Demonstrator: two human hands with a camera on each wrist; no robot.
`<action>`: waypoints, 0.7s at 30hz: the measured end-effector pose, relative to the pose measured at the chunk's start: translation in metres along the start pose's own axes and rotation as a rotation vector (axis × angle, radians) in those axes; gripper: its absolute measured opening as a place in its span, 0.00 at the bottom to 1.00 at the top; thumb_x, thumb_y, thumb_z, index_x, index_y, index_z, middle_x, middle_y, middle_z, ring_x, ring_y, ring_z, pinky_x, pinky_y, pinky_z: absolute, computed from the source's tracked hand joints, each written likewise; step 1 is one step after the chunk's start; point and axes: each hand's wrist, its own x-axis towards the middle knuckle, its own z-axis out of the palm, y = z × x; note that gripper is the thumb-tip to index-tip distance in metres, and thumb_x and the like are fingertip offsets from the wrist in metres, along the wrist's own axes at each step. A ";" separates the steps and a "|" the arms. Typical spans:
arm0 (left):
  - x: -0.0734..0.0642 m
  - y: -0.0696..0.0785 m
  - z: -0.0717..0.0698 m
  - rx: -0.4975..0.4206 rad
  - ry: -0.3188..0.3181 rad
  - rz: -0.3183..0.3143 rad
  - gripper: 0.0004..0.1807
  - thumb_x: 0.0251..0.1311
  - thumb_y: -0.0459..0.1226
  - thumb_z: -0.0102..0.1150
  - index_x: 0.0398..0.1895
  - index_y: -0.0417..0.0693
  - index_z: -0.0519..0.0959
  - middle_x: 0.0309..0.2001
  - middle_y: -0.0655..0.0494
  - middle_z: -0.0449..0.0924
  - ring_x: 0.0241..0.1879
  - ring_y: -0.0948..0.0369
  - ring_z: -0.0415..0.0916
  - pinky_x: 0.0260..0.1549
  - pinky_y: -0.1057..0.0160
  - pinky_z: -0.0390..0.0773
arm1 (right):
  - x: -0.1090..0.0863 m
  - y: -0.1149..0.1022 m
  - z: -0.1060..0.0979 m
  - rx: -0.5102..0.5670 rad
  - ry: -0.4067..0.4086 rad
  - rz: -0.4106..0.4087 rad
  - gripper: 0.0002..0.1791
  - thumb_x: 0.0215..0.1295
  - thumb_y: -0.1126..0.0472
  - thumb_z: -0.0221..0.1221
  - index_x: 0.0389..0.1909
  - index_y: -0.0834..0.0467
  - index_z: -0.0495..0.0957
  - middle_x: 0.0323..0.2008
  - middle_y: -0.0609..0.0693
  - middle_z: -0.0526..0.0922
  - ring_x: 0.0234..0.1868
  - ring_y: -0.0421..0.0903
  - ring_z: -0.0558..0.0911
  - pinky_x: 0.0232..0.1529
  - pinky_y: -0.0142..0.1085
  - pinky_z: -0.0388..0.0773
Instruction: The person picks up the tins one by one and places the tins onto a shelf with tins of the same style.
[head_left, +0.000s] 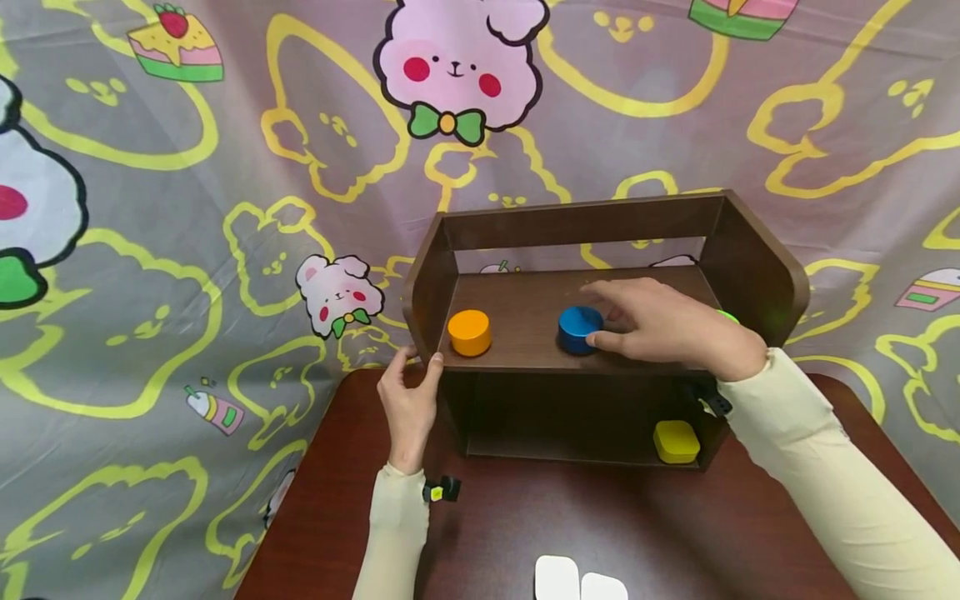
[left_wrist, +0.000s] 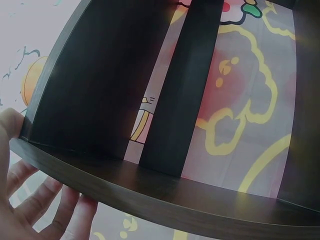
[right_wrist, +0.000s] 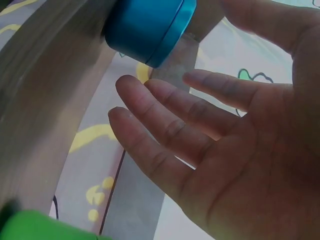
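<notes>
A dark brown wooden shelf unit (head_left: 510, 296) stands on the table. My left hand (head_left: 408, 408) grips its left side panel at the front, the thumb on one face and the fingers (left_wrist: 67, 207) on the other. Beside a round blue tin (head_left: 579, 331) on the upper board is my right hand (head_left: 663, 329). In the right wrist view its fingers spread loosely around the blue tin (right_wrist: 145, 30), with a gap between. An orange round tin (head_left: 469, 333) sits left on the same board. Mostly hidden behind my right wrist is a green one (head_left: 727, 317), also seen in the right wrist view.
A yellow rounded-square tin (head_left: 677, 442) sits in the lower compartment at the right. Two white rounded pieces (head_left: 557, 577) lie on the reddish-brown table (head_left: 495, 517) near the front. Patterned cloth (head_left: 187, 333) hangs behind and beside the table.
</notes>
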 end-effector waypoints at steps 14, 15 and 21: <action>-0.001 -0.001 0.000 0.001 0.007 0.008 0.10 0.62 0.38 0.72 0.42 0.42 0.86 0.38 0.45 0.89 0.40 0.52 0.82 0.45 0.63 0.74 | -0.035 -0.008 0.003 -0.025 0.158 -0.073 0.33 0.65 0.54 0.71 0.69 0.58 0.75 0.60 0.55 0.86 0.52 0.50 0.88 0.54 0.53 0.83; 0.000 -0.001 0.000 0.000 0.009 0.006 0.10 0.62 0.38 0.72 0.42 0.42 0.86 0.38 0.44 0.89 0.40 0.52 0.82 0.45 0.63 0.74 | -0.037 -0.010 0.004 -0.024 0.170 -0.085 0.32 0.65 0.54 0.71 0.68 0.57 0.75 0.58 0.54 0.86 0.51 0.49 0.88 0.53 0.52 0.84; 0.000 -0.001 -0.001 -0.013 0.011 -0.007 0.10 0.61 0.37 0.73 0.42 0.43 0.86 0.39 0.45 0.89 0.41 0.47 0.82 0.45 0.67 0.73 | -0.051 -0.017 0.015 -0.035 0.244 -0.166 0.31 0.62 0.57 0.72 0.65 0.58 0.78 0.55 0.52 0.88 0.46 0.45 0.88 0.48 0.47 0.85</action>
